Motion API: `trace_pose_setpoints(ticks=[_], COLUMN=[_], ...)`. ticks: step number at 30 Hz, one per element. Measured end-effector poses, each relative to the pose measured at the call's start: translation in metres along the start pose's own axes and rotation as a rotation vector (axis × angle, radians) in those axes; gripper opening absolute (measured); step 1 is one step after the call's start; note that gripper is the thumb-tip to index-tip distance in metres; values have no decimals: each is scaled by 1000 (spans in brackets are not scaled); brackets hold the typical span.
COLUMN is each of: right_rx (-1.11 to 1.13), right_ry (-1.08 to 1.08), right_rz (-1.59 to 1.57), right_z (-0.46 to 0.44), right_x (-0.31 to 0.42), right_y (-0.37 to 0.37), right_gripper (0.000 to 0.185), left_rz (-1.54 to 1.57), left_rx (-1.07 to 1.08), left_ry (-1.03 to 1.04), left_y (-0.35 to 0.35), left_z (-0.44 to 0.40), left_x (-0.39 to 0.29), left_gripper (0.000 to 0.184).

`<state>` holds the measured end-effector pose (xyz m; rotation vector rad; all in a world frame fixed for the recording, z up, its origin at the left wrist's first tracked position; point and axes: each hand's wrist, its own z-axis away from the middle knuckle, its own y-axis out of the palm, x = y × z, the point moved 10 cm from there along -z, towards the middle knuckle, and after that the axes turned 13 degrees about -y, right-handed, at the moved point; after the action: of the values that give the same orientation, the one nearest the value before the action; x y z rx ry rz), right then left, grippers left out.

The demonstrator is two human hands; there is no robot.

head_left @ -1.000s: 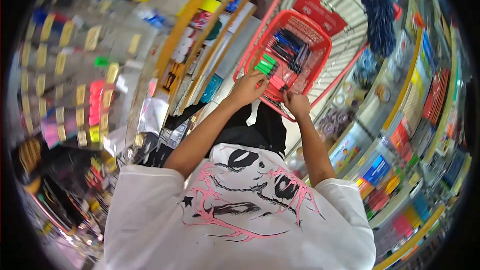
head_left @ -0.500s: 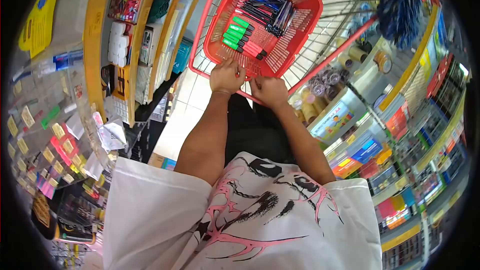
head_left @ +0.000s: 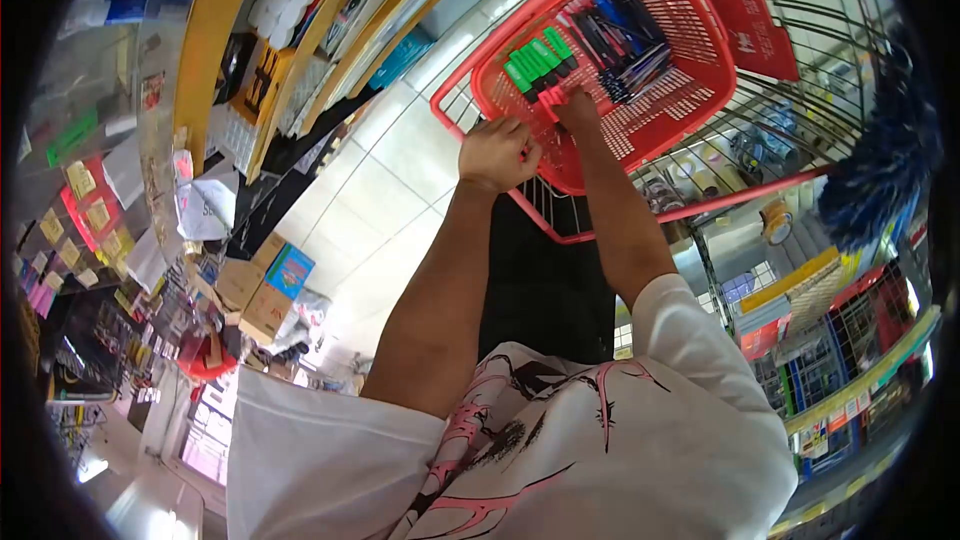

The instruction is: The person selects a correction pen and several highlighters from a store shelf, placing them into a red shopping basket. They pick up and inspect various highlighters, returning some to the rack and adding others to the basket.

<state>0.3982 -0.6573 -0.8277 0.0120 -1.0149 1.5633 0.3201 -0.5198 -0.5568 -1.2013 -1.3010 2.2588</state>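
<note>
In the head view, the person's two hands are working apart at the near side of a red basket point(head_left: 690, 105), which is sitting inside a wire cart point(head_left: 720, 202). The right hand point(head_left: 577, 113) is reaching over the rim, its fingertips meeting the pink markers point(head_left: 551, 98). The left hand point(head_left: 498, 153) is curling its fingers by the basket's near left edge, just beside the rim. Beyond the pink markers, several green markers point(head_left: 541, 58) are lying side by side in a slanting row, and a thick spread of dark, blue and pink pens point(head_left: 625, 35) is lying next to them. The green row is looking settled, with the pens already bundled roughly together, while the pink markers are seemingly being straightened; how much is remaining, the view is not showing. The right hand is covering part of the pink markers, so their number is staying unclear, and whether its fingers are pinching one cannot be told. The left hand's fingertips are hiding underneath, so what they are gripping, if anything, is uncertain. The pens are overlapping too closely for counting, and the cart's far end is running out of view.
</note>
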Motion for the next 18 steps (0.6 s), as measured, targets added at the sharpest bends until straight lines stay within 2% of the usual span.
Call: trace_pose_setpoints(ticks=[2,4,7,8,10,14,17,18], right_rx=[44,-13,-82,-79,74,-10,55,56], right_ry=[-34,51,0,3,53,-10,61,3], right_rz=[33,172,244,244,209,90,22,5], right_z=[-1,7,14,15,11,8,7,5], right_x=[9,3,4,1,-15,-36,-45,-39], right_y=[16,14,8,8,19,15,14,11], right_gripper=[46,42,45,45,39,34,31,34], left_rz=[-16,-24,2,3,-38,-35,-71,-67], left_rx=[-7,8,-6,-2,-2,21,33,35], left_ry=[-14,-23,-2,-4,-2,18,-3,6], left_y=[-2,0,0,0,-1,2,4,4], left_z=[-1,0,0,0,0,1,1,2], left_x=[2,2,1,1,-1,-2,-2,-3], left_gripper=[17,16,14,14,13,13,14,14])
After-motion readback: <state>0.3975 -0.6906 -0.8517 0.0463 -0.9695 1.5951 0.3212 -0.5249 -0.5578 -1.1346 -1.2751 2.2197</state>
